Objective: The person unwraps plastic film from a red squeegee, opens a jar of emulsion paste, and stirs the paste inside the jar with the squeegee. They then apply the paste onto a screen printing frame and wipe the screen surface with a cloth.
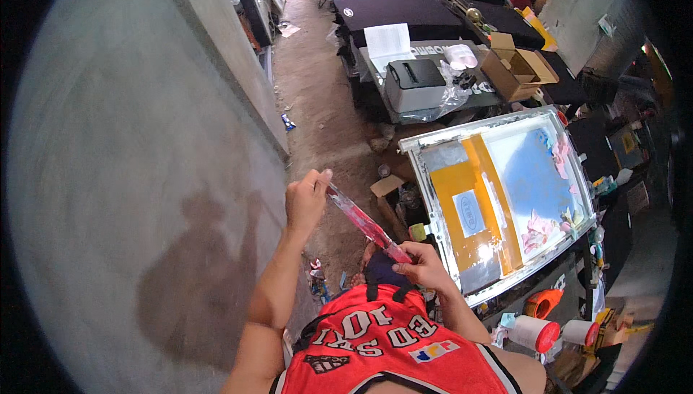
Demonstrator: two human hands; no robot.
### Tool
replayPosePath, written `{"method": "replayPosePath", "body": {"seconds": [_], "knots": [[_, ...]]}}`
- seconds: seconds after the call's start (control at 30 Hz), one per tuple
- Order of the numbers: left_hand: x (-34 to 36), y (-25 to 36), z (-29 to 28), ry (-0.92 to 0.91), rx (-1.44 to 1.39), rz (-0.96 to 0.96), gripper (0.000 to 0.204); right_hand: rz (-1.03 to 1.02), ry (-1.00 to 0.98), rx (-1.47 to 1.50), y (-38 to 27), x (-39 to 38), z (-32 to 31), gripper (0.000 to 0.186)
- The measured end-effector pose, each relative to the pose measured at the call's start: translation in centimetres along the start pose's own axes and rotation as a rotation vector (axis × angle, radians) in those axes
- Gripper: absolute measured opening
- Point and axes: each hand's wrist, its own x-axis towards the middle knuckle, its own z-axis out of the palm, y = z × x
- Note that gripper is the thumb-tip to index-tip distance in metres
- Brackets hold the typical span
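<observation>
Red-smeared strip (364,222): long, narrow, partly clear-looking, held aslant in mid-air between the person's 2 hands, ahead of the body. From my remote post I see its far end upper left, its near end lower right. Left hand (306,205): fingers closed in a pinch on the far end, arm reaching forward beside the grey wall (108,141). Right hand (426,268): closed round the near end, thumb on top, close to the torso in a red jersey (375,336).

Below the strip, I note a bare, littered floor (317,105). To the right, apart from the strip, a white-rimmed frame (476,128) lies tilted in view, with yellow-orange tape (447,185) and a blue patch (538,181) inside. Beyond it: a grey machine with a black top (416,85) and an open cardboard box (516,76). Lower right, I count 2 white tubs with red lids (527,333).
</observation>
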Motion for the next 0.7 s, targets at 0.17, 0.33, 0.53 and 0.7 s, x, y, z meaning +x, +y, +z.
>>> {"method": "replayPosePath", "body": {"seconds": [0.17, 0.33, 0.53, 0.7], "knots": [[6.1, -2.5, 3.3, 0.01, 0.339, 0.159, 0.015, 0.001, 0.103, -0.138, -1.1, 3.6, -4.4, 0.02], [10.2, -3.6, 7.3, -0.434, 0.293, 0.3, 0.022, -0.119, 0.294, -0.227, -1.2, 6.9, -8.2, 0.027], [13.9, -0.5, 11.7, -0.601, -0.489, 0.049, 0.04, -0.127, 0.305, -0.302, -1.5, 8.7, -11.5, 0.032], [15.7, 2.8, 12.0, -0.666, -0.47, 0.089, 0.028, 0.113, 0.187, -0.083, -1.5, 8.7, -14.3, 0.034]]}}
